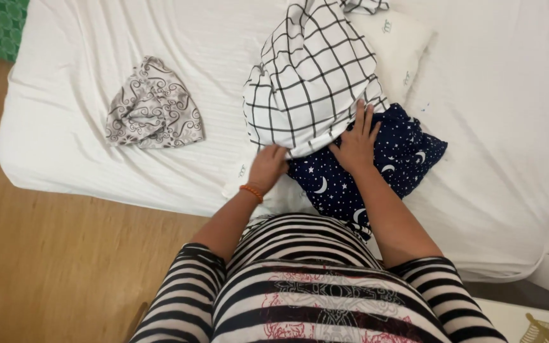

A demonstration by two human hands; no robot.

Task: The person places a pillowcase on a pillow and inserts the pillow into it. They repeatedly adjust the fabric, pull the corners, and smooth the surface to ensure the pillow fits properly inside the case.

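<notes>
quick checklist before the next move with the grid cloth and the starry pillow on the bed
1. Left hand grips the grid cloth edge: ok.
2. Right hand flat on the starry pillow, pinning it: ok.
3. Cloth opening lined up with the pillow end: cannot tell, hidden under cloth.
4. Pillow fully on the mattress: not ok, a corner overhangs the near edge.
5. Patterned grey cloth lies apart from both hands: ok.

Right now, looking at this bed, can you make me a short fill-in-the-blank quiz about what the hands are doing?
The left hand grips the edge of the white cloth with a black ____ pattern.
The right hand lies flat on the navy cloth printed with stars and ____.
The grey swirl-patterned cloth lies apart on the ____.

Missing words: grid; moons; bed
</notes>
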